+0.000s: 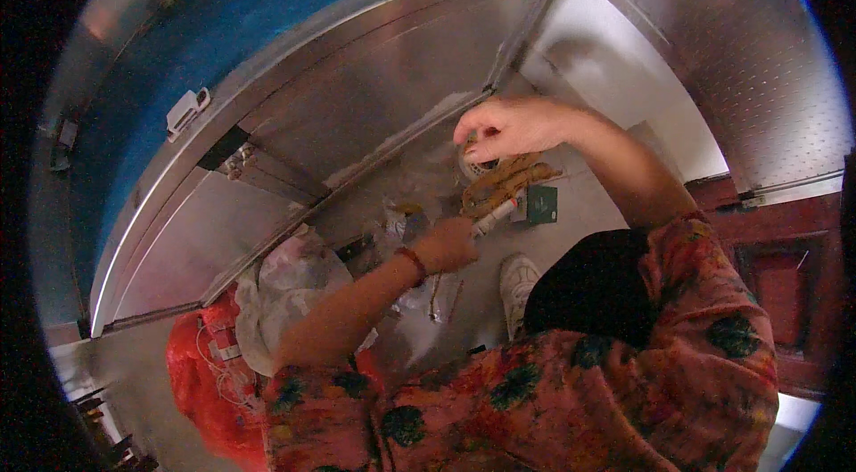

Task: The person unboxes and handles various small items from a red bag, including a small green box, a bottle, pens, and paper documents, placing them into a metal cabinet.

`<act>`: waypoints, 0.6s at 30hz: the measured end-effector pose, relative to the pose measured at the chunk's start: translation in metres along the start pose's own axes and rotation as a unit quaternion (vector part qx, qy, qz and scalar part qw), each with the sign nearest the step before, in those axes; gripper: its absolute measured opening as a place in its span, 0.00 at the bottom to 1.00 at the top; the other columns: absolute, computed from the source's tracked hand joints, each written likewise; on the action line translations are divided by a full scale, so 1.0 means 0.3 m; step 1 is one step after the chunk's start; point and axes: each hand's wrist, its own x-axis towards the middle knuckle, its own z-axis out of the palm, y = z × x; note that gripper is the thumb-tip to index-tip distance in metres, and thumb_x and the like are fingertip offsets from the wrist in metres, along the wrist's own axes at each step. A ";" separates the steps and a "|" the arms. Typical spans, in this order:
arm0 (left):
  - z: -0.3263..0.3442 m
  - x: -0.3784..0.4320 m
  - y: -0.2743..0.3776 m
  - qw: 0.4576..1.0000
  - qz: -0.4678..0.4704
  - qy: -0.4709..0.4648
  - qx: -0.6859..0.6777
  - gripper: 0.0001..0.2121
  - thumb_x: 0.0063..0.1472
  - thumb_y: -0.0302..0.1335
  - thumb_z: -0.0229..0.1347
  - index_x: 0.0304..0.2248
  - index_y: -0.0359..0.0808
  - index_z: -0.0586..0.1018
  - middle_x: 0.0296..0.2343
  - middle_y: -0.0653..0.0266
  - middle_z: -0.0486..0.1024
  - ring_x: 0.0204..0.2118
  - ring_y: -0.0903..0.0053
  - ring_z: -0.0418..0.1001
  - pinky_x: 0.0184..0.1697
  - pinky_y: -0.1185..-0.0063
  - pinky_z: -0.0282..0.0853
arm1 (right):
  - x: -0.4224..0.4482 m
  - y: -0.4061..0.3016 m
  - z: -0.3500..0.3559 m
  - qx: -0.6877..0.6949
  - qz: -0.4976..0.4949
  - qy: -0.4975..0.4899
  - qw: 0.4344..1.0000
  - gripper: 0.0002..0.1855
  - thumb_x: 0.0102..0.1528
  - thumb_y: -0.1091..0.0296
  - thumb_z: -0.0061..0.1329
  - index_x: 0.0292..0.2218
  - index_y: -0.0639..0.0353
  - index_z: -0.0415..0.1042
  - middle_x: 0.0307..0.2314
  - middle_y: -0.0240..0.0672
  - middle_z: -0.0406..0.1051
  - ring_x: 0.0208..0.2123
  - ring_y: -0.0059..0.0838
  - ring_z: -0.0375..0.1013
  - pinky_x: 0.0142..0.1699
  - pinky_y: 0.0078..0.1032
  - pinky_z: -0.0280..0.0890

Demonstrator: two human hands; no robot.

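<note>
My left hand (449,247) is closed around a white tube (495,218) with a reddish end that points up and to the right. Above and farther right, my right hand (511,129) has its fingers curled in toward the thumb. Whether it pinches something small is too blurred to tell. Partly hidden behind those fingertips is a pale round object (479,168), perhaps a roll of tape. A looped bundle of brown rope (503,183) appears between my two hands. To the right of the tube's tip lies a small dark green box (542,204).
A metal-framed panel (401,71) with a white latch (187,112) curves across the left and top. Red (200,378) and whitish plastic bags (294,278) lie lower left, near clear plastic (418,325). A dark red wooden panel (779,285) stands at right, beyond my shoe (517,288).
</note>
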 end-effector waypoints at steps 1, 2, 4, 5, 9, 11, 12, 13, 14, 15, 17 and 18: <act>0.040 0.001 -0.003 0.999 0.029 0.009 0.032 0.09 0.46 0.27 0.47 0.26 0.29 0.73 0.25 0.48 0.72 0.27 0.61 0.72 0.31 0.69 0.66 | 0.001 0.006 0.014 -0.002 -0.006 -0.002 1.000 0.19 0.48 0.61 0.46 0.39 0.65 0.64 0.19 0.31 0.67 0.22 0.17 0.62 0.28 0.19 0.58; 0.049 0.005 0.031 0.999 -0.029 -0.002 0.019 0.09 0.46 0.26 0.47 0.26 0.29 0.73 0.26 0.47 0.72 0.29 0.60 0.71 0.32 0.68 0.66 | 0.014 0.016 0.029 -0.003 -0.014 -0.009 1.000 0.19 0.48 0.61 0.46 0.38 0.65 0.65 0.19 0.32 0.67 0.22 0.17 0.62 0.28 0.19 0.58; 0.079 0.033 0.110 0.989 -0.143 -0.023 -0.005 0.09 0.46 0.26 0.46 0.26 0.30 0.74 0.27 0.46 0.71 0.31 0.56 0.70 0.35 0.66 0.66 | 0.033 0.032 0.056 0.016 -0.008 -0.004 1.000 0.18 0.49 0.62 0.46 0.37 0.66 0.65 0.20 0.31 0.67 0.23 0.17 0.62 0.28 0.19 0.59; 0.145 0.050 0.082 0.990 -0.139 -0.007 0.000 0.09 0.47 0.26 0.46 0.28 0.30 0.73 0.28 0.47 0.71 0.31 0.56 0.71 0.35 0.66 0.65 | 0.046 0.025 0.075 0.023 -0.018 -0.003 1.000 0.18 0.48 0.62 0.46 0.37 0.66 0.65 0.20 0.31 0.67 0.23 0.17 0.62 0.28 0.19 0.59; 0.217 0.129 0.047 0.987 -0.144 0.067 0.011 0.14 0.51 0.26 0.43 0.37 0.31 0.68 0.32 0.47 0.70 0.33 0.56 0.70 0.37 0.64 0.65 | 0.057 0.055 0.076 0.016 -0.060 0.030 0.998 0.16 0.48 0.62 0.46 0.36 0.64 0.66 0.21 0.28 0.66 0.23 0.15 0.62 0.28 0.19 0.59; 0.105 0.063 0.135 0.982 -0.177 0.069 0.012 0.18 0.53 0.26 0.40 0.45 0.32 0.60 0.36 0.46 0.68 0.36 0.57 0.70 0.37 0.64 0.65 | 0.053 0.092 0.125 0.013 -0.063 0.020 0.998 0.17 0.48 0.61 0.47 0.36 0.63 0.66 0.22 0.28 0.66 0.25 0.16 0.62 0.29 0.18 0.59; 0.103 0.042 0.143 0.981 -0.181 0.068 0.017 0.17 0.53 0.26 0.41 0.44 0.32 0.61 0.35 0.46 0.68 0.35 0.57 0.70 0.37 0.65 0.65 | 0.045 0.108 0.145 0.050 -0.056 0.022 0.997 0.18 0.48 0.59 0.47 0.37 0.62 0.66 0.22 0.29 0.66 0.25 0.17 0.62 0.29 0.19 0.59; 0.113 0.019 0.134 0.980 -0.188 0.066 0.024 0.17 0.52 0.26 0.41 0.43 0.32 0.61 0.35 0.47 0.68 0.35 0.58 0.70 0.36 0.66 0.65 | 0.054 0.092 0.175 0.032 -0.079 0.021 0.996 0.19 0.48 0.58 0.46 0.37 0.62 0.66 0.21 0.31 0.66 0.24 0.19 0.63 0.29 0.21 0.59; 0.121 -0.021 0.124 0.978 -0.195 0.059 0.035 0.16 0.52 0.26 0.42 0.41 0.33 0.62 0.34 0.47 0.68 0.34 0.58 0.70 0.35 0.66 0.65 | 0.057 0.042 0.193 0.045 -0.033 0.011 0.998 0.17 0.47 0.57 0.46 0.32 0.63 0.67 0.25 0.35 0.69 0.27 0.24 0.67 0.32 0.26 0.62; 0.138 -0.021 0.109 0.979 -0.191 0.047 0.045 0.15 0.51 0.26 0.42 0.40 0.33 0.62 0.33 0.48 0.69 0.34 0.59 0.70 0.35 0.67 0.65 | 0.076 0.049 0.219 0.031 -0.042 0.035 0.998 0.18 0.48 0.56 0.46 0.33 0.64 0.67 0.24 0.35 0.69 0.26 0.25 0.67 0.32 0.25 0.62; 0.148 -0.028 0.119 0.983 -0.173 0.023 0.054 0.13 0.50 0.25 0.43 0.38 0.33 0.63 0.32 0.48 0.69 0.33 0.60 0.70 0.34 0.68 0.66 | 0.074 0.036 0.216 0.057 -0.020 0.040 0.997 0.18 0.48 0.58 0.46 0.36 0.64 0.66 0.23 0.34 0.68 0.25 0.23 0.66 0.31 0.23 0.61; 0.137 -0.024 0.132 0.986 -0.157 0.007 0.059 0.12 0.50 0.25 0.43 0.36 0.33 0.64 0.31 0.49 0.69 0.32 0.60 0.70 0.33 0.69 0.66 | 0.077 0.031 0.213 0.069 -0.024 0.062 0.995 0.17 0.48 0.58 0.46 0.34 0.63 0.67 0.23 0.36 0.69 0.25 0.24 0.67 0.31 0.25 0.62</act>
